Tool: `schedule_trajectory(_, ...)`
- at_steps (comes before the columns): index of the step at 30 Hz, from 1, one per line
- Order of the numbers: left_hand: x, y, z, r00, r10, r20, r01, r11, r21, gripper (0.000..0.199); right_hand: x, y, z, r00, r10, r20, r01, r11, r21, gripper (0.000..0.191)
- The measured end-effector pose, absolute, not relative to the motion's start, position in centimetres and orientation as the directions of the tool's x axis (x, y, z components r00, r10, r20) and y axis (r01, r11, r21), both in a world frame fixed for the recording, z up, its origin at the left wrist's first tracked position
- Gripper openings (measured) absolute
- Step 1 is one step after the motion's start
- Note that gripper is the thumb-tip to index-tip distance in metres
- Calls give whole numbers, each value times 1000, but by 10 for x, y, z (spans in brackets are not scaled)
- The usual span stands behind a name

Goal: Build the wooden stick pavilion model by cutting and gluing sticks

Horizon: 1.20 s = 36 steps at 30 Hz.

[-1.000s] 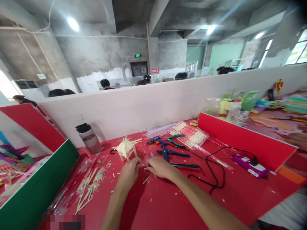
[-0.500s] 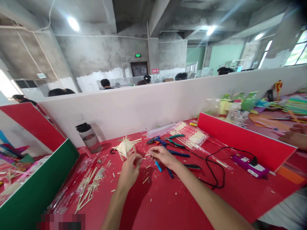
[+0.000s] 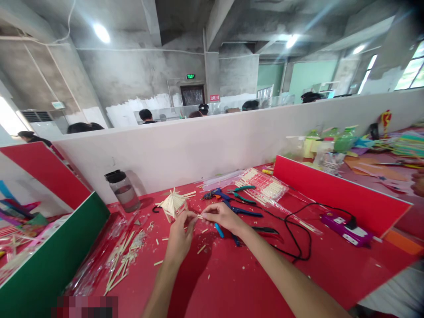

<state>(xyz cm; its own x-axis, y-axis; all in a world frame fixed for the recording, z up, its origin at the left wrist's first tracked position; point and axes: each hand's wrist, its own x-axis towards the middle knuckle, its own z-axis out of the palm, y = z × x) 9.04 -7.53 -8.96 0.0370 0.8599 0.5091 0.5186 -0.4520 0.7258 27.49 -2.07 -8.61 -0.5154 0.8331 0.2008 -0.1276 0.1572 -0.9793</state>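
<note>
A short pale wooden stick [image 3: 199, 216] spans the small gap between my two hands. My left hand [image 3: 181, 230] pinches its left end between thumb and forefinger. At its other end the closed fingertips of my right hand [image 3: 221, 215] grip it, and they hide part of it. Just behind my left hand stands a small pavilion-like model [image 3: 173, 202] made of wooden sticks, with a pointed roof; my hand covers some of its lower frame. A blue pen-like piece [image 3: 219, 230] lies beneath my right hand.
Behind my right hand lie blue-handled pliers [image 3: 247, 212], green-handled pliers [image 3: 244, 198] and a bag of sticks [image 3: 265, 185]. A black cable [image 3: 309, 238] runs to a purple power strip [image 3: 346, 229]. Loose sticks [image 3: 122, 260] lie left, near a water bottle [image 3: 122, 192].
My hands have come slightly closer together, and the small stick now bridges both sets of fingertips. At the far right, a neighbour's hand has moved mostly out of view.
</note>
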Motion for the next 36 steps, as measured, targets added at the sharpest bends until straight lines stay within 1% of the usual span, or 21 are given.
schedule_trajectory(3,89,-74,-92,30,862,507,490,-454,744,16,275,-22,-85,-544,814,203,-109,171,-979,28)
schedule_trajectory(10,90,-75,-91,16,869,495,458,-446,769,14,272,-25,-84,-557,794,243,-27,275,-961,26)
schedule_trajectory(12,92,-75,-90,-9,882,471,418,-425,803,14,271,-27,-83,-551,800,238,-19,273,-962,28)
schedule_trajectory(15,95,-74,-89,-41,909,414,293,-385,875,18,270,-28,-82,-540,807,238,-54,249,-967,30)
schedule_trajectory(18,98,-73,-88,-24,929,371,199,-359,912,22,270,-27,-82,-526,818,235,-74,231,-970,32)
schedule_trajectory(20,99,-73,-87,-26,936,352,184,-342,921,24,270,-26,-84,-514,828,223,-50,231,-972,32)
schedule_trajectory(24,103,-75,-85,-83,950,301,125,-289,949,28,269,-25,-86,-516,831,206,-8,236,-972,33)
schedule_trajectory(29,105,-75,-86,-95,960,264,43,-261,964,30,269,-27,-85,-531,827,183,-10,209,-978,37)
schedule_trajectory(36,102,-72,-93,-99,964,249,22,-248,969,28,268,-27,-87,-520,832,192,-10,219,-976,36)
